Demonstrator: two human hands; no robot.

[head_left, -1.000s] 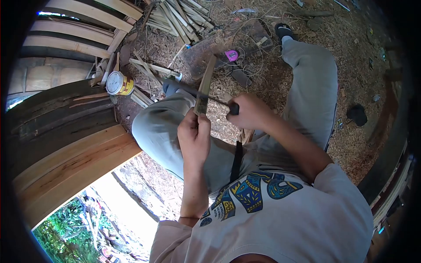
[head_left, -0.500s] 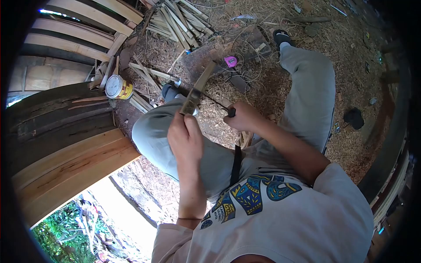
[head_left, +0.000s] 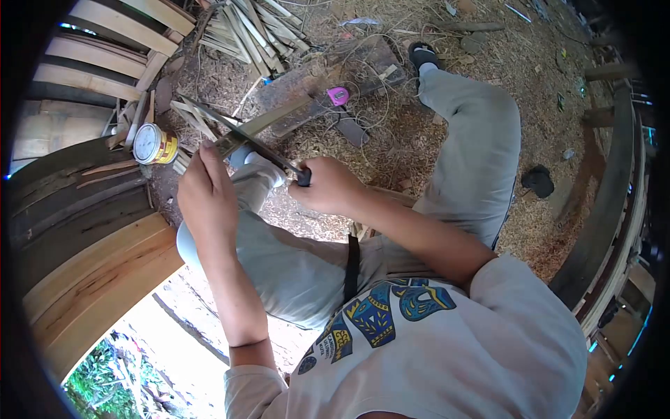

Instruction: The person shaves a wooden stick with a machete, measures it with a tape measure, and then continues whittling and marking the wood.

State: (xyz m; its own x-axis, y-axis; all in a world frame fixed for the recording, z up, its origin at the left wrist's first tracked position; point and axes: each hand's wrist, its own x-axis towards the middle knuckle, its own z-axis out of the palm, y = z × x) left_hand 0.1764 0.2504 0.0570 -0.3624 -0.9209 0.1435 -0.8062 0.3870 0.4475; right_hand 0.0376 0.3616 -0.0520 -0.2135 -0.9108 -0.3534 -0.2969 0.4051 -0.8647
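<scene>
My left hand (head_left: 208,188) is closed round the near end of a flat wooden strip (head_left: 283,114) that points up and to the right. In my right hand (head_left: 326,185) is the black handle of a machete (head_left: 252,142), gripped in a fist. Its long dark blade slants up and to the left, crossing the strip close beyond my left fingers. Both hands are above my bent left leg (head_left: 269,258), and the strip's far end overlaps a dark board (head_left: 296,84) on the ground.
A pink tape measure (head_left: 338,96) and a dark flat block (head_left: 352,131) lie near the board. Cut strips (head_left: 255,35) are heaped at the back. A lidded bucket (head_left: 155,144) stands left beside timber planks (head_left: 105,272). Shavings and thin strands litter the ground.
Both hands have shifted left in view. The machete has swung so its blade shows full length across the strip, and the strip is tilted further right. The camera view has shifted slightly.
</scene>
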